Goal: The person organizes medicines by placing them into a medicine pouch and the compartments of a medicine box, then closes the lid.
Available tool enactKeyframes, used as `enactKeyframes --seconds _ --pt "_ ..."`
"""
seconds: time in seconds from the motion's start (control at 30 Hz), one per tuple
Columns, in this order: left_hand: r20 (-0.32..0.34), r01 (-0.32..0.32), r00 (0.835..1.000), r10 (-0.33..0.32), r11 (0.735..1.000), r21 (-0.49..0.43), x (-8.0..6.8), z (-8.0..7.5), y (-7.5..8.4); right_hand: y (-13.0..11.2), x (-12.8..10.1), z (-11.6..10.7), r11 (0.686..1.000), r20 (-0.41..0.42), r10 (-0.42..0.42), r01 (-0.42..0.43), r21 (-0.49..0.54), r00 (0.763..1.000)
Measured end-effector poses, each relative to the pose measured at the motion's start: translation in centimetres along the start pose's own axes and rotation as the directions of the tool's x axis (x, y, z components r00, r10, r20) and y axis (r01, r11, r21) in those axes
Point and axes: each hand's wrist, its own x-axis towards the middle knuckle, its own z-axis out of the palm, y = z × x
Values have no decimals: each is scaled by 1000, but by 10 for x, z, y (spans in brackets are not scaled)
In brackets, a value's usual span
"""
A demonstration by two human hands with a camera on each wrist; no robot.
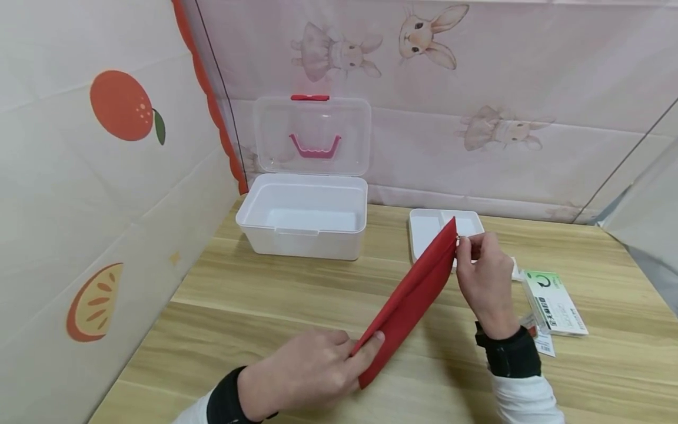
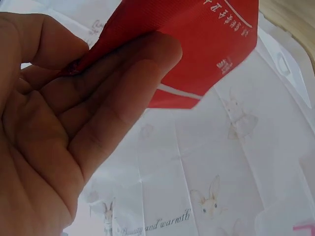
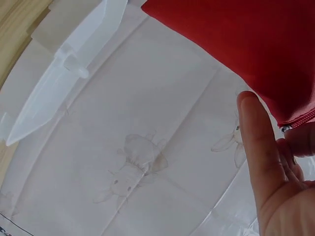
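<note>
A red zippered pouch (image 1: pixel 408 300) is held tilted above the table between both hands. At its near end my left hand (image 1: pixel 309 368) grips the edge, thumb on one side and fingers on the other. White lettering shows on the pouch's face (image 2: pixel 211 54) in the left wrist view. At the far upper corner my right hand (image 1: pixel 484 277) pinches the small metal zipper pull (image 3: pixel 285 129) between thumb and finger. The zipper runs along the pouch's top edge, and the inside of the pouch is hidden.
A white plastic box (image 1: pixel 307 241) stands at the back left, its clear lid (image 1: pixel 312 129) raised, with a pink handle. Behind the pouch lies a white divided tray (image 1: pixel 424 227). A green-and-white carton (image 1: pixel 556 303) and smaller packets (image 1: pixel 544 343) lie right of my right hand.
</note>
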Motion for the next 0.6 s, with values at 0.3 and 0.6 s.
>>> enactKeyframes --seconds 0.3,0.6 --pt "-115 -67 992 46 980 -187 3 3 7 6 -2 8 931 89 154 -175 320 984" --pt "134 -22 988 75 933 -359 10 7 11 -3 1 -5 747 17 301 -246 617 954"
